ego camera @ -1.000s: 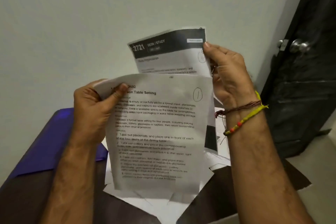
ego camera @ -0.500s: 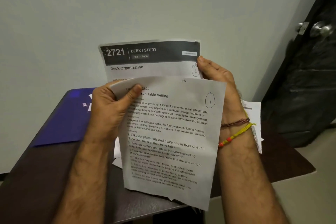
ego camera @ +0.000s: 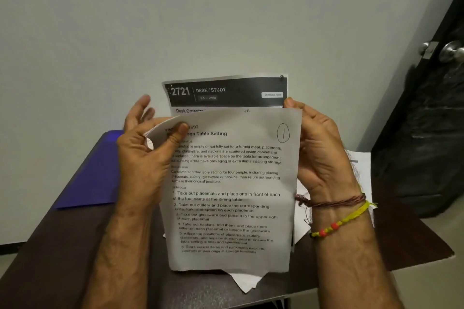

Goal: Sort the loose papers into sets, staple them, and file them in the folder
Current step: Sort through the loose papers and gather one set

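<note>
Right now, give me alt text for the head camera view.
Two hands hold printed sheets above a dark table: the left hand thumbs the front sheet, the right hand grips the stack's edge; a blue folder lies left.

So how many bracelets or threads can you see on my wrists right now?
2, both on the right wrist: a brown thread band nearer the right hand, and a yellow one with red beads just below it. None shows near the left hand.

A dark brown table (ego camera: 62, 246) stands against a plain pale wall (ego camera: 175, 20). To the far right is a black door (ego camera: 431, 133) with a round silver knob (ego camera: 452, 51).
</note>
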